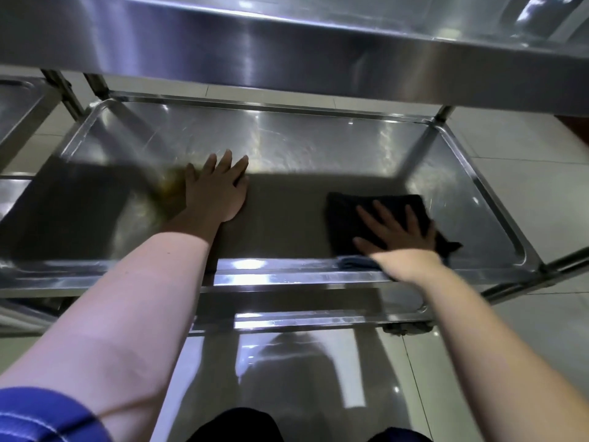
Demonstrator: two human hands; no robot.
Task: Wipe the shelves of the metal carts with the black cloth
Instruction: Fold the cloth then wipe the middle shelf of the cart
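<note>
The black cloth (350,215) lies flat on the middle shelf (287,148) of a stainless steel cart, toward its right front. My right hand (398,234) presses down on the cloth with fingers spread. My left hand (216,189) rests flat on the bare steel near the shelf's middle, fingers apart and holding nothing. A yellowish smear (169,186) shows on the steel just left of that hand.
The cart's top shelf (287,52) overhangs close above. A lower shelf (318,317) sits below the front rim. A second cart (16,106) stands at the left. Glossy tiled floor (526,186) surrounds the carts. My knees are at the bottom edge.
</note>
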